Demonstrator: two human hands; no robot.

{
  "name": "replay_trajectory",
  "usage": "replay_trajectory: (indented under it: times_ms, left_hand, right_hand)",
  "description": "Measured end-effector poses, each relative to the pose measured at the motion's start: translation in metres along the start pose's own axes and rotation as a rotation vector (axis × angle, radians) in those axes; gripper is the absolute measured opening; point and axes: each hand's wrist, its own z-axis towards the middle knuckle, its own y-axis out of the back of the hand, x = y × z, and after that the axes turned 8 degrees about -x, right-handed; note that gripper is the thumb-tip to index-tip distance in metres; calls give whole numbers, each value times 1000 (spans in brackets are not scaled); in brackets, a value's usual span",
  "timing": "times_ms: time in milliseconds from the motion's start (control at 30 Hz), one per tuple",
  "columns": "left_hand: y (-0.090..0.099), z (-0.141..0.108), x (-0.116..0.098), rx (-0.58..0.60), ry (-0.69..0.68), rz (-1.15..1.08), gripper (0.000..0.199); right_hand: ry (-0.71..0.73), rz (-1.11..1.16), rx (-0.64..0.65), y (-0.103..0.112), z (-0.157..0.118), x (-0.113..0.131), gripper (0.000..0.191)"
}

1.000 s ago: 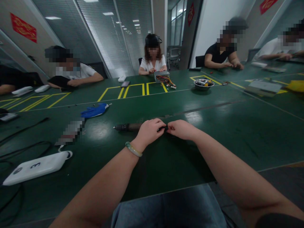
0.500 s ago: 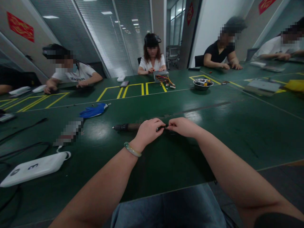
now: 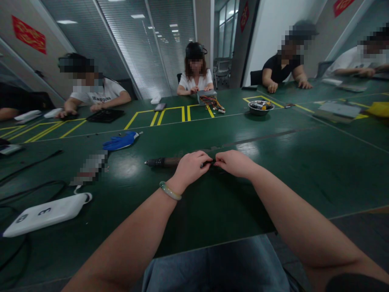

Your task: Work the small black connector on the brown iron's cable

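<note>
A long dark cylindrical tool (image 3: 165, 162) with a metal tip at its left end lies on the green table (image 3: 231, 211). My left hand (image 3: 193, 167), below a wrist with a pale green bangle (image 3: 170, 191), covers the tool's right part, its fingers closed on a small black piece (image 3: 206, 164). Just to the right, my right hand (image 3: 232, 162) is pinched at the right end of that black piece, fingertips almost touching those of my left hand. What lies between the right fingertips is too small and dark to make out.
At left are a blue glove (image 3: 120, 141), a blurred-out phone, a white power bank (image 3: 45, 215) and black cables. Farther back stand a metal bowl (image 3: 260, 108) of small parts and a grey box (image 3: 207, 97) with coloured wires. Several people sit across the table.
My hands hold almost the same pose. Across the table at left, a person's hand has moved off a black flat object, which now shows more fully. At right, another person's hand has shifted left.
</note>
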Motion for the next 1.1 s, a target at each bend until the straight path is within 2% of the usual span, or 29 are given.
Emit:
replay_trajectory:
  times_ms: [733, 900, 1000, 1100]
  left_hand:
    - [-1, 0, 1, -3, 15, -13, 18]
    - [-1, 0, 1, -4, 16, -6, 17]
    - [-1, 0, 1, -6, 15, -7, 17]
    - [-2, 0, 1, -16, 14, -11, 19]
  right_hand:
    - [27, 17, -53, -3, 1, -2, 19]
    - [-20, 60, -83, -6, 1, -2, 18]
    - [-59, 101, -68, -8, 2, -5, 19]
    - [-38, 134, -18, -9, 2, -6, 22]
